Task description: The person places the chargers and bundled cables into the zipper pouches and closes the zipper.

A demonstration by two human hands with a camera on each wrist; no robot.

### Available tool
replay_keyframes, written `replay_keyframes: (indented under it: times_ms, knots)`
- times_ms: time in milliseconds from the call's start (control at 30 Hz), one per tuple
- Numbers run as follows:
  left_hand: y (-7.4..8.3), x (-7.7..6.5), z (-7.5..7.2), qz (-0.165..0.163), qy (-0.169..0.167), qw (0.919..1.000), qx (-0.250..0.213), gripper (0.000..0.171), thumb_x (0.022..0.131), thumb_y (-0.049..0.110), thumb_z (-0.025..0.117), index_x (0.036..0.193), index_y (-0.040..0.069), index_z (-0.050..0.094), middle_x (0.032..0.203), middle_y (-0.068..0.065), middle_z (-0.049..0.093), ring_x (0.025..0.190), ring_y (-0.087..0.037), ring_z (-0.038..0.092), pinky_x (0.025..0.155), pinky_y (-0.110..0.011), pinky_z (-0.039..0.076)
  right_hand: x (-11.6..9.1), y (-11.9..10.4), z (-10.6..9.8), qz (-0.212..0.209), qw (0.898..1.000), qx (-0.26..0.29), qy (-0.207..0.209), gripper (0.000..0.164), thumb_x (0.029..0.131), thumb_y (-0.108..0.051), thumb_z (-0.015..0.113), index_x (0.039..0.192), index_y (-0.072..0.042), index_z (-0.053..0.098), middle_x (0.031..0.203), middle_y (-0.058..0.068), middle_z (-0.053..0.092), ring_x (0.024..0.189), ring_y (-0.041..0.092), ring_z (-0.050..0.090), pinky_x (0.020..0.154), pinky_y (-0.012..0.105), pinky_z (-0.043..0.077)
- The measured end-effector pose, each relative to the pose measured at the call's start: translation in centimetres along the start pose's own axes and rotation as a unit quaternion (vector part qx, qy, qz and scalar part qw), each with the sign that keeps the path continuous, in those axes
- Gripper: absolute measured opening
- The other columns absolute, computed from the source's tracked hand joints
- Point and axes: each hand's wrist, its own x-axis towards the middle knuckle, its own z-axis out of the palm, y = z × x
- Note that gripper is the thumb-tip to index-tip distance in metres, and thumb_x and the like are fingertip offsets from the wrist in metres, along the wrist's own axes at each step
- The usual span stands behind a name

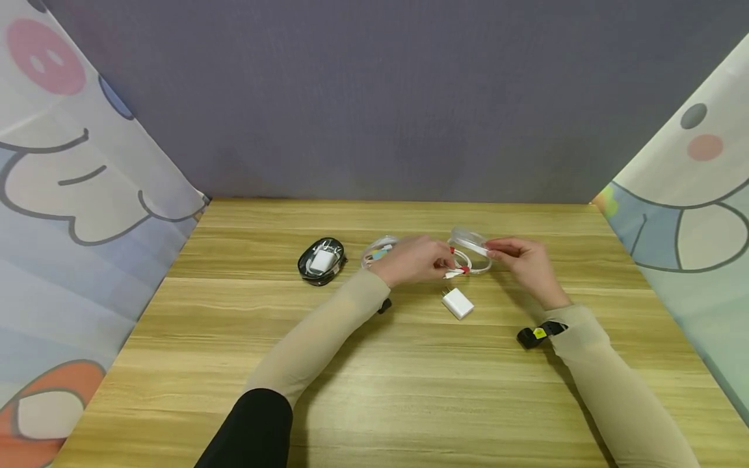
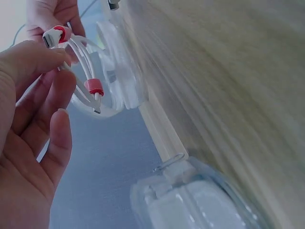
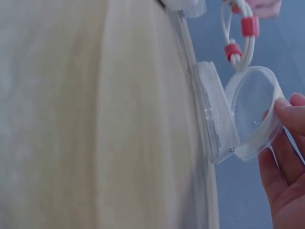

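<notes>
My left hand (image 1: 415,260) pinches a coiled white charging cable (image 2: 86,59) between thumb and fingers. Red ties (image 2: 94,86) bind the coil, and its connector ends stick out. To the right, a clear round zip case (image 3: 214,114) stands unzipped, its lid raised. My right hand (image 1: 526,266) grips the rim of that lid between thumb and fingers. In the right wrist view the cable hangs above the case, apart from it. A white charger plug (image 1: 458,303) lies on the table in front of the hands, prongs pointing away.
A black-edged round case (image 1: 321,261) with a white charger inside lies on the left of the wooden table (image 1: 409,390). Another clear case (image 2: 190,205) with things inside sits partly behind my left hand. A grey panel (image 1: 398,97) rises along the table's back edge.
</notes>
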Motion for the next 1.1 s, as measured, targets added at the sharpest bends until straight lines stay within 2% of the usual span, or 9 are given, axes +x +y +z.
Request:
replay_keyframes:
  times_ms: [167, 333, 500, 800, 967, 1100]
  knots:
    - [-0.1, 0.7, 0.3, 0.014, -0.003, 0.9997, 0.018, 0.012, 0.094, 0.017, 0.07, 0.099, 0.023, 0.079, 0.087, 0.016, 0.061, 0.071, 0.001, 0.053, 0.064, -0.016, 0.043, -0.1, -0.3, 0.3, -0.007, 1.0, -0.003, -0.002, 0.018, 0.089, -0.001, 0.073, 0.107, 0.003, 0.075, 0.105, 0.019, 0.073, 0.089, -0.005, 0.065, 0.075, 0.013, 0.052]
    - [-0.2, 1.5, 0.6, 0.018, -0.019, 0.999, 0.037, 0.014, 0.096, 0.016, 0.067, 0.097, 0.023, 0.078, 0.089, 0.014, 0.061, 0.07, -0.001, 0.051, 0.062, -0.018, 0.042, -0.3, -0.7, 0.6, -0.002, 1.0, 0.006, -0.007, 0.02, 0.09, 0.0, 0.072, 0.109, 0.004, 0.074, 0.105, 0.02, 0.072, 0.089, -0.004, 0.066, 0.076, 0.014, 0.052]
    - [-0.4, 2.2, 1.1, 0.022, -0.017, 0.9982, 0.054, 0.013, 0.096, 0.015, 0.067, 0.098, 0.022, 0.078, 0.097, 0.012, 0.068, 0.081, 0.0, 0.057, 0.072, -0.018, 0.046, -0.5, -0.7, 0.8, -0.004, 1.0, 0.022, -0.013, 0.022, 0.09, -0.001, 0.072, 0.112, 0.004, 0.073, 0.106, 0.017, 0.073, 0.091, -0.003, 0.066, 0.077, 0.015, 0.053]
    - [-0.8, 2.5, 1.9, 0.004, -0.014, 0.9991, 0.039, 0.013, 0.096, 0.015, 0.068, 0.101, 0.019, 0.078, 0.105, 0.009, 0.071, 0.094, -0.003, 0.061, 0.082, -0.017, 0.048, -0.5, -0.5, 1.0, 0.026, 0.997, 0.078, -0.004, 0.027, 0.09, -0.001, 0.072, 0.116, 0.008, 0.069, 0.104, 0.004, 0.075, 0.094, 0.001, 0.068, 0.08, 0.018, 0.054]
    - [-0.6, 2.4, 1.9, -0.007, -0.021, 0.9997, 0.014, 0.012, 0.096, 0.025, 0.07, 0.103, 0.02, 0.078, 0.104, 0.009, 0.071, 0.088, -0.001, 0.06, 0.079, -0.018, 0.048, -0.4, -0.5, 1.0, 0.044, 0.994, 0.105, 0.0, 0.028, 0.092, -0.002, 0.071, 0.117, 0.01, 0.067, 0.101, -0.005, 0.075, 0.095, 0.003, 0.068, 0.082, 0.018, 0.053]
    - [-0.5, 2.3, 1.9, -0.023, -0.045, 0.9985, 0.02, 0.025, 0.087, 0.035, 0.079, 0.108, 0.022, 0.076, 0.107, 0.01, 0.069, 0.09, -0.001, 0.058, 0.083, -0.022, 0.047, -0.3, -0.4, 1.0, 0.053, 0.992, 0.112, 0.002, 0.03, 0.092, -0.004, 0.071, 0.118, 0.011, 0.066, 0.1, -0.006, 0.075, 0.095, 0.002, 0.068, 0.083, 0.018, 0.052]
